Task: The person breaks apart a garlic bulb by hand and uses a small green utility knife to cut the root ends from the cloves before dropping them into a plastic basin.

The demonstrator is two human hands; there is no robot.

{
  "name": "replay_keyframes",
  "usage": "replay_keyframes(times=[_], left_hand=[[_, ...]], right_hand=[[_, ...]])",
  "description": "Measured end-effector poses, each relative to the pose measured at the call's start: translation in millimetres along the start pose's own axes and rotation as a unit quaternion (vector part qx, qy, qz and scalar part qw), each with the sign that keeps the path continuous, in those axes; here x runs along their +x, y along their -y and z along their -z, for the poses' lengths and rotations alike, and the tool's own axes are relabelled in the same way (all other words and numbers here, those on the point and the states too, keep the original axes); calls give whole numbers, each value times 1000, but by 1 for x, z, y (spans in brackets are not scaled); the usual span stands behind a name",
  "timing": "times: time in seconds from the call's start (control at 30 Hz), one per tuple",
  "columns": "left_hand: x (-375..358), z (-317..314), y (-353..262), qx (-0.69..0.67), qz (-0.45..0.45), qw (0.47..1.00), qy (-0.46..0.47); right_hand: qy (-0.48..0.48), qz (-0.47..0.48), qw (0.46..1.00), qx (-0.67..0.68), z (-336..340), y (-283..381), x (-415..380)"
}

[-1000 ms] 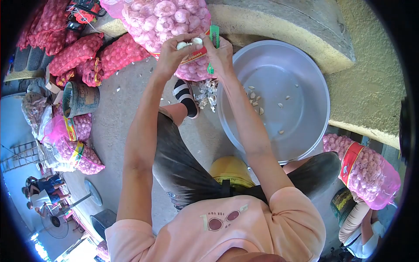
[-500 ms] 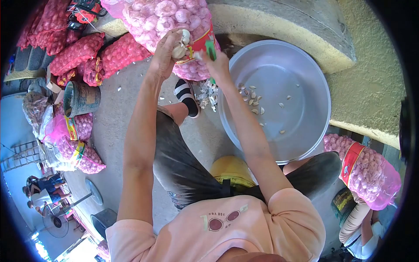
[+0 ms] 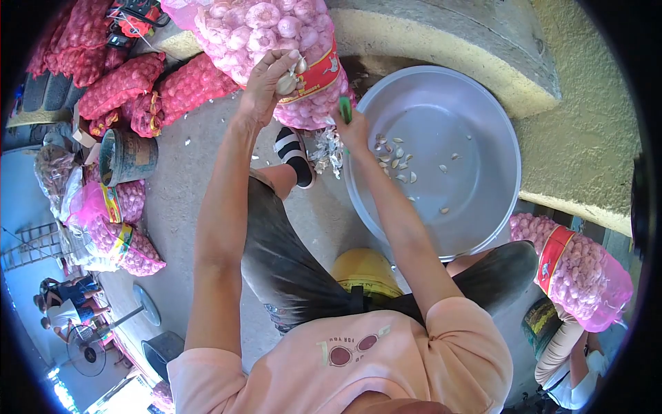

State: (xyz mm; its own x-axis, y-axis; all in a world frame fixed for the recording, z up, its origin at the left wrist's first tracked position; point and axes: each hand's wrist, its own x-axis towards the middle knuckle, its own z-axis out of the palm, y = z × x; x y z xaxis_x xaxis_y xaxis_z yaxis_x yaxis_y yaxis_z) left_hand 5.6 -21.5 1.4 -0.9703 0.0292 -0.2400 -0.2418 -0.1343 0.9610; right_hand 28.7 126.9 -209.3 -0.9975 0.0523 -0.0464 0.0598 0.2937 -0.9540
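Note:
My left hand [image 3: 265, 84] is closed on a partly split garlic bulb [image 3: 287, 83], in front of a large pink mesh sack of garlic [image 3: 255, 34]. To its right, my right hand [image 3: 353, 130] grips a green-handled tool [image 3: 345, 109] near the left rim of a wide grey basin [image 3: 510, 138]. The tool's blade cannot be made out. Several loose cloves [image 3: 396, 160] lie in the basin, mostly on its left side. White garlic skins [image 3: 329, 148] are heaped on the floor beside the basin.
Red mesh sacks [image 3: 124, 86] and a dark bucket [image 3: 127, 157] stand at the left. A yellow container [image 3: 365, 268] is between my legs. Another garlic sack [image 3: 579, 269] and a seated person [image 3: 576, 366] are at the right. A concrete ledge [image 3: 441, 34] curves behind the basin.
My right hand has moved down and slightly right with the green tool, away from the bulb. My left hand still holds the bulb, its thumb now nearer the top.

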Motion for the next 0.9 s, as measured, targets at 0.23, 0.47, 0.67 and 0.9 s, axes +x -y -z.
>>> replay_keyframes(times=[0.23,0.47,0.67,0.9], left_hand=[[2,-9,9,16,-37,999,-15],[8,3,18,127,-151,980,-9],[1,-5,7,42,-37,998,-8],[1,-2,6,18,-29,999,-28]], right_hand=[[-33,56,918,391,24,146,6],[13,77,928,364,22,147,13],[135,13,885,446,41,132,26],[181,-37,833,521,46,140,22]])
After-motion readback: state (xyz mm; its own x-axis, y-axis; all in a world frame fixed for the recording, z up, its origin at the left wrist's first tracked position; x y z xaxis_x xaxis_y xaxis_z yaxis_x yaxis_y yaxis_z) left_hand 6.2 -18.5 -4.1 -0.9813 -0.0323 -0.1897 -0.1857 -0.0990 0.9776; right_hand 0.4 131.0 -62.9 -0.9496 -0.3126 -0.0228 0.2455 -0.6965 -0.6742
